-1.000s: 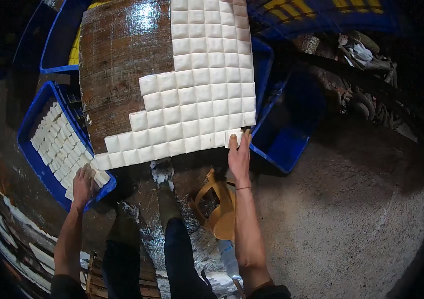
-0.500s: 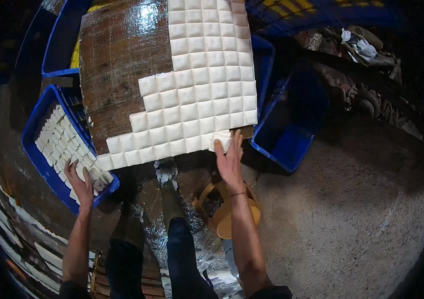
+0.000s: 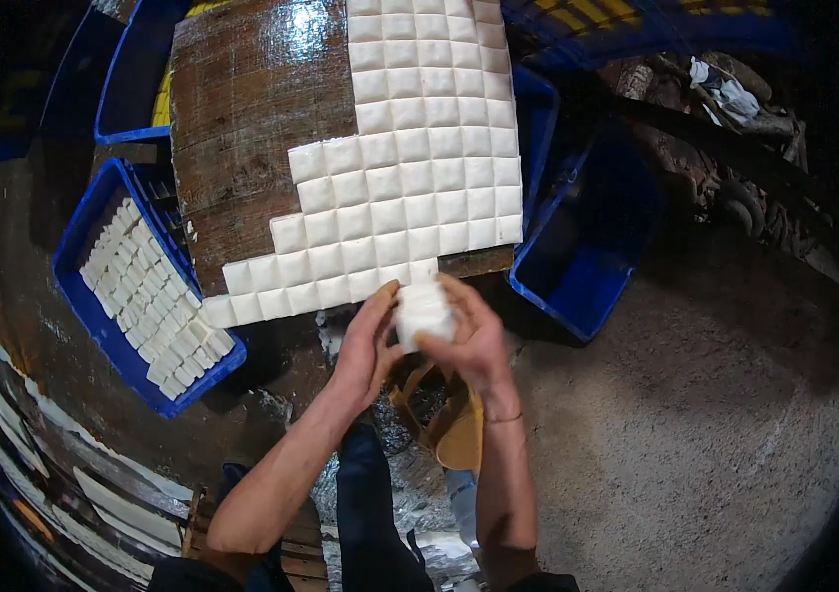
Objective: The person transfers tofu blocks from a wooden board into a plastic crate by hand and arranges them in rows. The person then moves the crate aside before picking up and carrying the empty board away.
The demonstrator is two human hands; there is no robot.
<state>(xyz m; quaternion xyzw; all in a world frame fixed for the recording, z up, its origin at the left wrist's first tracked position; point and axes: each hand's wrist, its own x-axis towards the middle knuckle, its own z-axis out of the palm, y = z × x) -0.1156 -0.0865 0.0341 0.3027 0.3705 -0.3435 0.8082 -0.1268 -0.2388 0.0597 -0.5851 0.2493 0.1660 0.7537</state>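
Note:
Between my two hands, just off the near edge of the wooden board (image 3: 242, 138), is a small white block of tofu (image 3: 424, 314), slightly blurred. My right hand (image 3: 479, 345) wraps its right side, thumb below and fingers above. The fingers and thumb of my left hand (image 3: 365, 345) press at its left side. Whether it is one block or two stacked I cannot tell. Beyond the hands, cut tofu squares (image 3: 419, 178) lie in close rows on the board, and bare wood shows at the near right corner.
At the left stands a blue crate (image 3: 72, 286) with many tofu pieces (image 3: 153, 306) packed in rows. Another blue crate (image 3: 577, 266) is at the right. A yellowish-brown stool-like object (image 3: 459, 439) stands below my hands. Firewood-like debris (image 3: 735, 178) lies far right.
My left hand has left the tofu in the left crate and come across to the right hand. My right hand has drawn tofu off the near edge of the board. The view has shifted slightly.

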